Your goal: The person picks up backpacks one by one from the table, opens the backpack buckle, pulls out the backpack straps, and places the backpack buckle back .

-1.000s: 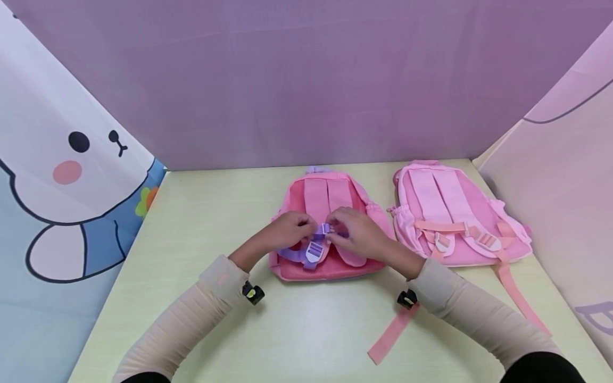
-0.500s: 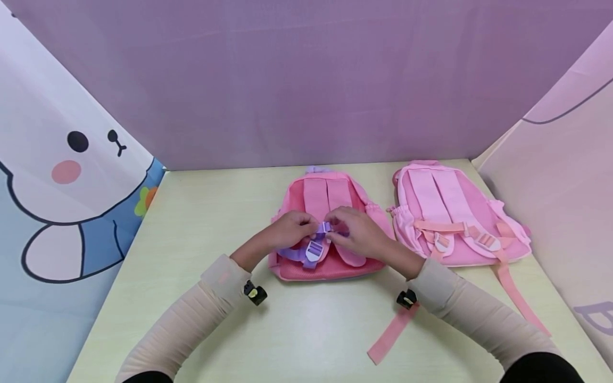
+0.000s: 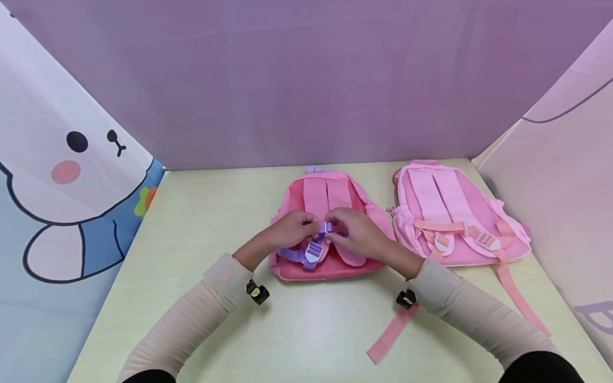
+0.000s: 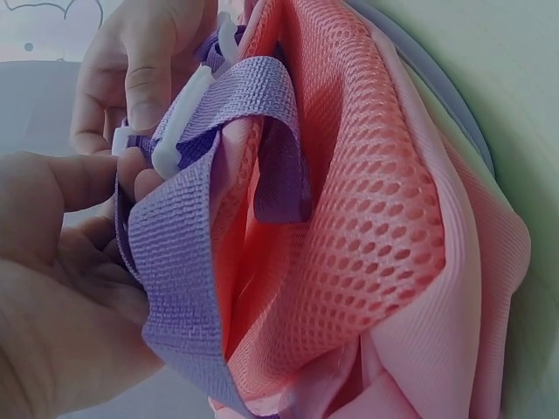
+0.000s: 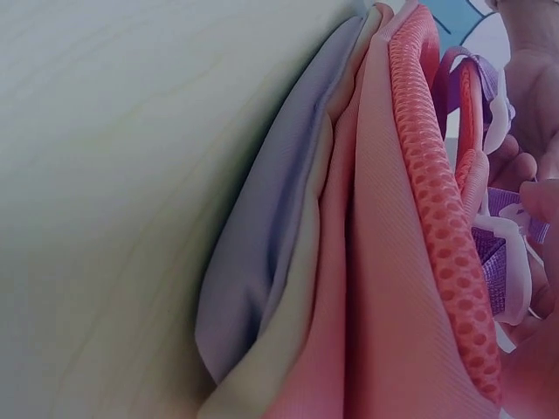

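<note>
A pink backpack (image 3: 297, 274) lies on the table with its shoulder straps upward. Across those straps runs a purple webbing strap (image 4: 183, 262) with a small pale buckle (image 3: 326, 227). My left hand (image 3: 294, 230) pinches the buckle's left side between thumb and fingers. From the right, my right hand (image 3: 356, 232) pinches its other side, the fingertips of both hands close together. Just below hangs a white strap adjuster (image 3: 313, 251) threaded with purple webbing. In the right wrist view, another adjuster (image 5: 517, 271) shows at the backpack's edge. The fingers partly hide the buckle.
A second, lighter pink backpack (image 3: 460, 213) lies at the right, its peach strap (image 3: 442, 227) fastened across. Its loose strap ends (image 3: 392, 335) trail over the table (image 3: 215, 213) toward the front. Printed cloth walls (image 3: 306, 85) stand behind and at both sides.
My left hand has shifted slightly to the right, bringing the buckle a little closer to my right hand. The right hand and both backpacks stay nearly where they were.
</note>
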The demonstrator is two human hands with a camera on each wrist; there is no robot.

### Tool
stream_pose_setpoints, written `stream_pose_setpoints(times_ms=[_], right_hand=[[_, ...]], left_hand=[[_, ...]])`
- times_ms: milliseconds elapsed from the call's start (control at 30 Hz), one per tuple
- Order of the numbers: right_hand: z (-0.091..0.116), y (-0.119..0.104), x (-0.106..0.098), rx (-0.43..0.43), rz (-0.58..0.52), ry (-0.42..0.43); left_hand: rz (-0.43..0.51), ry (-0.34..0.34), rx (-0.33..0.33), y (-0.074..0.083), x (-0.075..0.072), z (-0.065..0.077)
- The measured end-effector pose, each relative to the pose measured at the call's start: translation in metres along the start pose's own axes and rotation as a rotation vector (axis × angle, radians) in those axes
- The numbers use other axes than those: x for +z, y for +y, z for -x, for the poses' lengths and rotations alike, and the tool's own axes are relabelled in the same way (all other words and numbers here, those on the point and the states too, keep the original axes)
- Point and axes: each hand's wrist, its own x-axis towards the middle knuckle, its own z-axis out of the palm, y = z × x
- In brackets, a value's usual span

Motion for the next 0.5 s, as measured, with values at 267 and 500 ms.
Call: stream_pose_setpoints(times_ms=[267, 500], right_hand=[[-0.0006, -0.0023, 0.0000, -0.017, 0.003, -0.006], [-0.0011, -0.0024, 0.0007, -0.026, 0.014, -0.008]], left_hand=[[-0.004, -0.006, 0.018, 0.0008, 0.0013, -0.0006], [-0.013, -0.004, -0.014, 0.0028, 0.0001, 0.0004]])
